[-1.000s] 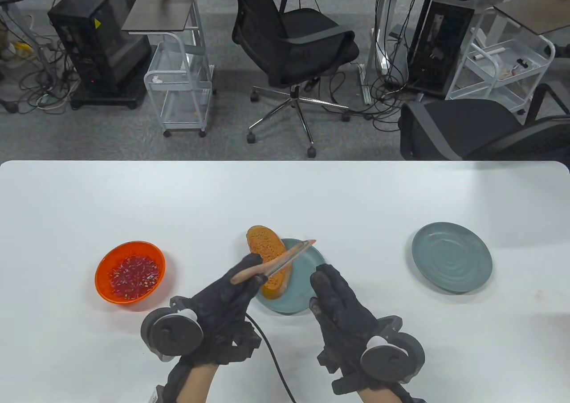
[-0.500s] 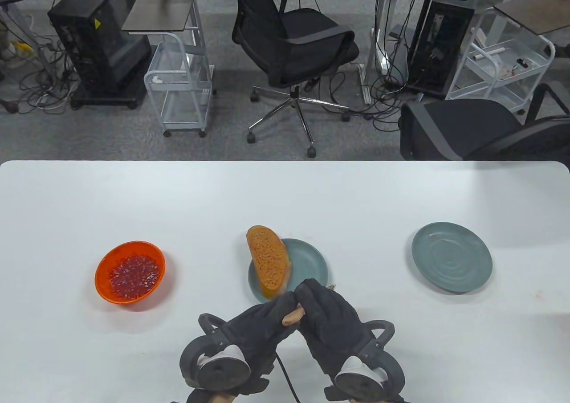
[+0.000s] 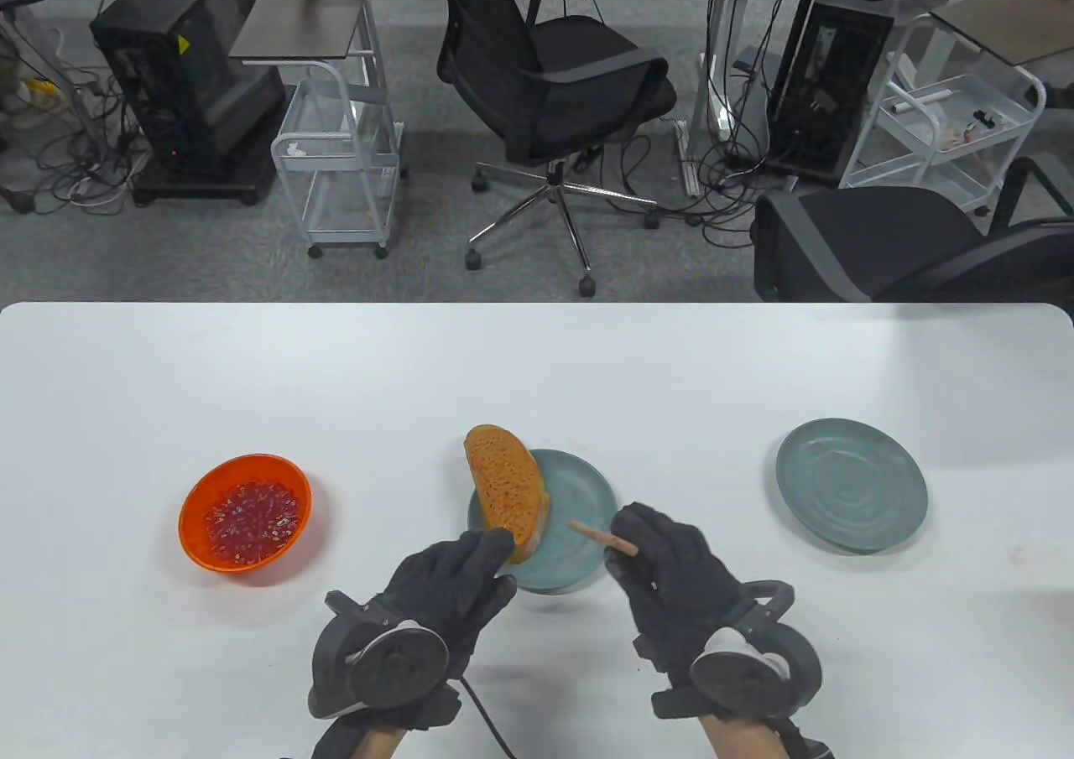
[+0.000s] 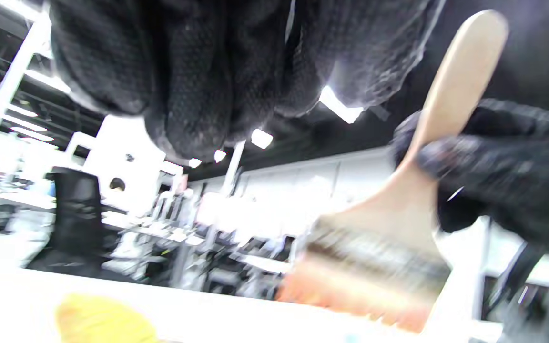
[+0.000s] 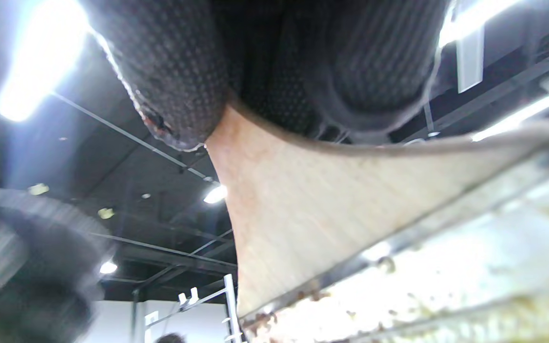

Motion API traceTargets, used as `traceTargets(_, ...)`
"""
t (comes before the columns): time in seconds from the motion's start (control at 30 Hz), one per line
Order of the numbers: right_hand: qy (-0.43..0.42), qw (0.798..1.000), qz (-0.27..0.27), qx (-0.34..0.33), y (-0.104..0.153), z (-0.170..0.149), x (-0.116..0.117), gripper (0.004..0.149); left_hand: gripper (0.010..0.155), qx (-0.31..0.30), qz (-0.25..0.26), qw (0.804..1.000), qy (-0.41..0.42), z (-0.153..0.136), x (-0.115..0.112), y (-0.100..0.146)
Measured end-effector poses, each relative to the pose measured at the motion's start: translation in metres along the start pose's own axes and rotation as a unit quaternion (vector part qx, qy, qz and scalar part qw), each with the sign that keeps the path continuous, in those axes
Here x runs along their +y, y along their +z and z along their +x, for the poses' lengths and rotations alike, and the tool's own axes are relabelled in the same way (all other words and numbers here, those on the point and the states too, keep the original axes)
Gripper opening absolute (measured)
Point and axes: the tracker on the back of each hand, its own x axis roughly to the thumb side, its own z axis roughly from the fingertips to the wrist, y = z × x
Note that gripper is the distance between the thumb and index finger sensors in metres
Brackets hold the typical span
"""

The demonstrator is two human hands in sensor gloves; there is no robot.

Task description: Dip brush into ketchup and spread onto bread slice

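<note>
Brush (image 3: pixel 606 538) handle, a short tan stub, sticks out of the right hand (image 3: pixel 671 570) toward the left in the lower middle of the table view; the bristles are hidden under the glove. A second ago the left hand (image 3: pixel 449 579) held this brush over the bread; half a second ago both hands met below the plate; now the right hand grips it, so a hand-over has just taken place. The left hand, fingers loosely curled and holding nothing, reaches up so its fingertips are at the lower end of the bread slice (image 3: pixel 505 491). The slice lies on the left part of a grey-green plate (image 3: pixel 583 499) at frame centre, its top end overhanging the rim. An orange bowl of ketchup (image 3: pixel 245 522) sits at centre left, well apart from both hands. A second plate (image 3: pixel 852 484) sits at right.

Left wrist view, blurred: the left hand's fingers (image 4: pixel 193 81) hang from the top edge, holding nothing. At right the other glove grips the brush (image 4: pixel 412 190) handle, its orange-tinted bristles pointing down near the white table (image 4: pixel 208 305).

Right wrist view: gloved fingers (image 5: pixel 174 71) clamp the narrow neck of the wooden brush (image 5: pixel 312 200), whose metal band and stained bristles fill the lower right.

Judging from this, spreading with the right hand comes next while the left steadies the bread.
</note>
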Motion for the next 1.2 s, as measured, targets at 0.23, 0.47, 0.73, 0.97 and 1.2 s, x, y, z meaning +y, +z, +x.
traceTargets(0.23, 0.067, 0.994, -0.067, 0.063, -0.010, -0.069, -0.046, 0.046, 0.068, 0.116, -0.059, 0.991, -0.027, -0.044, -0.032, 0.012)
traceTargets(0.47, 0.195, 0.976, -0.035, 0.094, -0.002, -0.135, -0.062, 0.039, 0.076, 0.194, -0.134, 0.970, -0.054, -0.063, -0.059, 0.020)
traceTargets(0.73, 0.298, 0.940, 0.096, 0.139, 0.019, -0.190, -0.035, 0.032, 0.076, 0.210, -0.151, 0.965, -0.040, -0.073, -0.072, 0.026)
traceTargets(0.97, 0.301, 0.931, 0.158, 0.132, 0.026, -0.200, -0.010, 0.033, 0.076, 0.219, -0.155, 0.963, -0.014, -0.081, -0.073, 0.027)
traceTargets(1.2, 0.249, 0.916, 0.282, 0.140, 0.033, -0.201, 0.003, 0.039, 0.075, 0.212, -0.150, 0.965, -0.015, -0.079, -0.072, 0.028)
